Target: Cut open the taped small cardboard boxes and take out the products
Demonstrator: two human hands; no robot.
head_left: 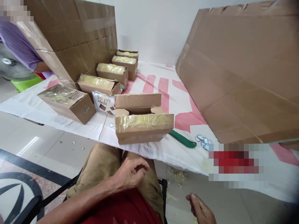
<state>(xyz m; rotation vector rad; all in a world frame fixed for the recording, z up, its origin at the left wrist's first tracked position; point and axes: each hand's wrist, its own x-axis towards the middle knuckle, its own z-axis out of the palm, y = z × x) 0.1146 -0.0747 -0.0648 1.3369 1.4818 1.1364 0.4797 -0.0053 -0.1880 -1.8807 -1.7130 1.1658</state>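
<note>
His left hand (130, 172) rested loosely curled on his thigh, the right hand (201, 210) half-open, both empty. Nearest, on the table's edge, sat the open brown cardboard box (142, 124), probably light, stiff, best gripped by its sides.

**Tight table, open centre strip**

An open box (142, 119) stands at the table (77, 124) edge right before my knees, blocking a straight reach. A row of boxes (102, 82) fences my left, a big cardboard sheet (240, 71) walls the right. Between them the cloth lies bare. A green tool (183, 140) lies just right of the open box.
</note>
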